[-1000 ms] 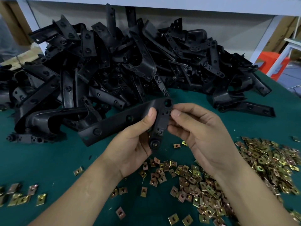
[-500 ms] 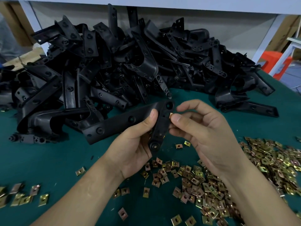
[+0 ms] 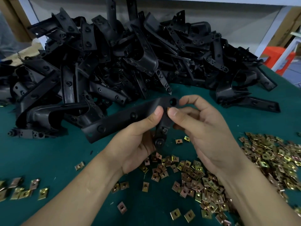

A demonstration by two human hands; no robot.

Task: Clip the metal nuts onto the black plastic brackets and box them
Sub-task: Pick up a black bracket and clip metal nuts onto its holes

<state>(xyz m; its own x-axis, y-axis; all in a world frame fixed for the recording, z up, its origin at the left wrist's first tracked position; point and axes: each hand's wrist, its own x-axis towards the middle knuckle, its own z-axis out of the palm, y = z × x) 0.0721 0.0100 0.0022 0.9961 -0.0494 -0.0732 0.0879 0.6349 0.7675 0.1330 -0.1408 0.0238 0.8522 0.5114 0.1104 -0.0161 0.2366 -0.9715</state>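
A green table bears piled black brackets and scattered metal nuts.

A heap of brackets lies across the far side of the table. In front of it, above the table's middle, the left hand and the right hand hold one bracket between them. Loose nuts lie scattered beneath and right of the hands; a smaller group of nuts lies at the near left
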